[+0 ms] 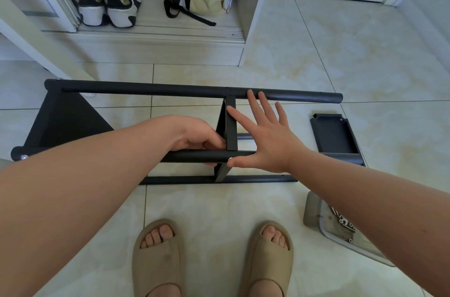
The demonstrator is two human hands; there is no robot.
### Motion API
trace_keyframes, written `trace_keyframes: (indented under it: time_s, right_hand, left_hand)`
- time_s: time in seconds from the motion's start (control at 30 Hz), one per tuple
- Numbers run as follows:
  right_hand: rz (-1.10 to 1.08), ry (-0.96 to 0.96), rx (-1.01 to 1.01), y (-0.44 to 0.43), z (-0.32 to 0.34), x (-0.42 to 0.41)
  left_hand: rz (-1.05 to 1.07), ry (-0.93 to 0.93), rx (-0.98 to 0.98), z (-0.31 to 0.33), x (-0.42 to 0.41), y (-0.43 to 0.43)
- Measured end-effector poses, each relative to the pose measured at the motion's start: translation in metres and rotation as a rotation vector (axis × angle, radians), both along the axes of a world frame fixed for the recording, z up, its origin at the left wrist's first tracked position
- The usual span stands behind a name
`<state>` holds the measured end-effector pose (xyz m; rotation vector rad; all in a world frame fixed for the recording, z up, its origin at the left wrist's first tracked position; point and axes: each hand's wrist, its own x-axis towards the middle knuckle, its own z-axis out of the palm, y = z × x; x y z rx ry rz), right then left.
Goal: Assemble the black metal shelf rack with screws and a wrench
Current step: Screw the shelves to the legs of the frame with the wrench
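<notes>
The black metal rack frame lies on its side on the tiled floor, with long round tubes running left to right and a flat shelf panel at its left end. A narrow black cross panel stands between the far tube and the near tube. My left hand grips the near tube just left of that panel. My right hand is spread flat, fingers straight toward the far tube, its thumb tip pressing a silver screw on the near tube.
A loose black shelf panel lies on the floor at right. A grey tray with screws and small metal parts sits at lower right, partly under my right forearm. My feet in beige slippers are at bottom centre. A cupboard with shoes and a bag stands behind.
</notes>
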<state>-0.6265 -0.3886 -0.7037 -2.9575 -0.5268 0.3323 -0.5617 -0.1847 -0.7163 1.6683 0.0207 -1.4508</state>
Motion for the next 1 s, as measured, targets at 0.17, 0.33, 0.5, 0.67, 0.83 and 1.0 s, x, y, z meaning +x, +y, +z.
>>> trace_keyframes:
  time_s: [0.17,0.33,0.5,0.67,0.83,1.0]
  right_hand:
    - [-0.003,-0.002,-0.001,0.0001,0.0002,-0.0003]
    - [-0.001,0.0,-0.004,0.0,0.0005,0.0002]
    - [0.001,0.005,-0.008,0.0001,0.0011,0.0005]
    - [-0.001,0.008,-0.006,0.0,0.0022,0.0003]
    - [0.0,0.014,-0.004,0.0004,0.0025,0.0007]
    - [0.0,0.016,-0.009,0.0002,0.0024,0.0008]
  left_hand:
    - [0.043,0.052,0.015,0.0021,0.0004,-0.0016]
    - [0.053,0.059,0.02,0.0052,-0.0002,-0.0026]
    - [0.053,0.06,0.036,0.0066,0.0001,-0.0034]
    - [0.027,0.06,0.055,0.0055,0.0008,-0.0048]
    - [-0.033,0.016,0.083,0.0046,0.0023,-0.0062]
    - [0.013,0.076,0.032,0.0024,0.004,-0.0028]
